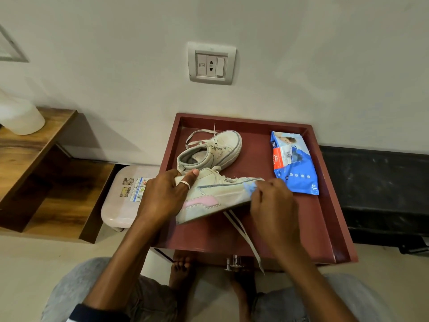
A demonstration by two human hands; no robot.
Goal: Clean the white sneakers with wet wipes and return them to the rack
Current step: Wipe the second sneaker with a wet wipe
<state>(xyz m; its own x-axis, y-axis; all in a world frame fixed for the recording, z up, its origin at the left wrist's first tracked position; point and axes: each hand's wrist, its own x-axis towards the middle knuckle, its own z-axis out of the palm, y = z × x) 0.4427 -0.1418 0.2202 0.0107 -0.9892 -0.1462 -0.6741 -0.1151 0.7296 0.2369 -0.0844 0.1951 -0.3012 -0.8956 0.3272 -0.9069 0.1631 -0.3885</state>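
White wall [325, 54] — wooden shelf [34, 145]

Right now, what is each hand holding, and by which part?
The left hand grips the near sneaker at its heel end, thumb over the collar. The right hand pinches a blue wipe against that sneaker's toe.

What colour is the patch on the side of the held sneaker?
Pale pink patch, clearest in the head view.

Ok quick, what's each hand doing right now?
Left hand: closed, gripping the heel end of the tilted sneaker.
Right hand: closed, pinching a blue wipe against that sneaker's toe.
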